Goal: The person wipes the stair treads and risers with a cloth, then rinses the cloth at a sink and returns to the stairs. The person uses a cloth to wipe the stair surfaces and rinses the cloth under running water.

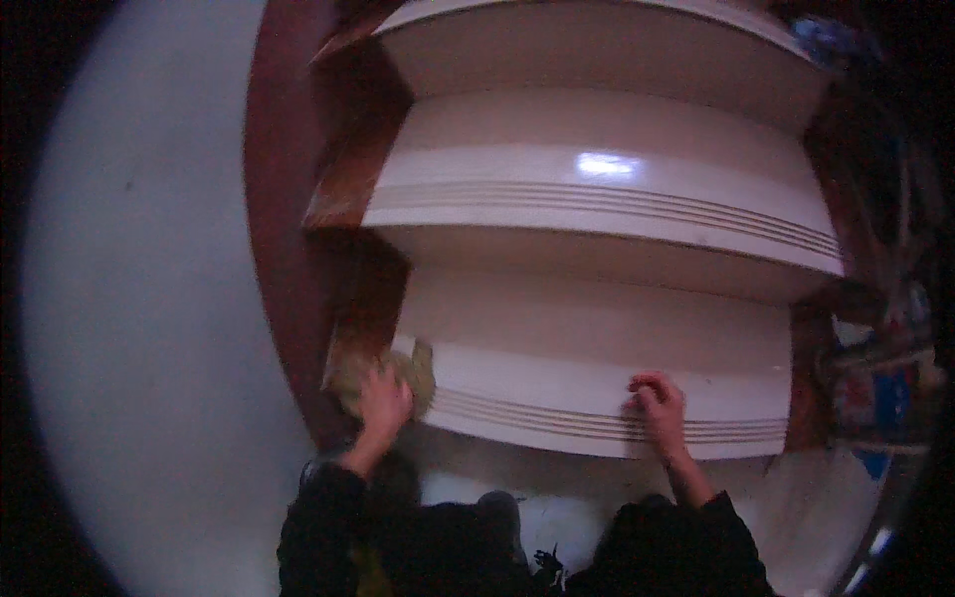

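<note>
My left hand [385,399] presses a yellowish-green cloth [422,369] against the left end of a pale stair tread [522,373], where it meets the brown side edge. The fingers are spread over the cloth; whether they grip it is unclear. Over the right part of the same tread is my right hand [660,407], fingers curled and nothing visible in it. Grooved lines run along the tread's front edge below both hands.
More pale steps [597,213] rise ahead, with a bright light reflection. A dark red band [280,224] and pale wall [149,298] border the left. Blurred items, one blue [891,395], stand beyond the steps' right side.
</note>
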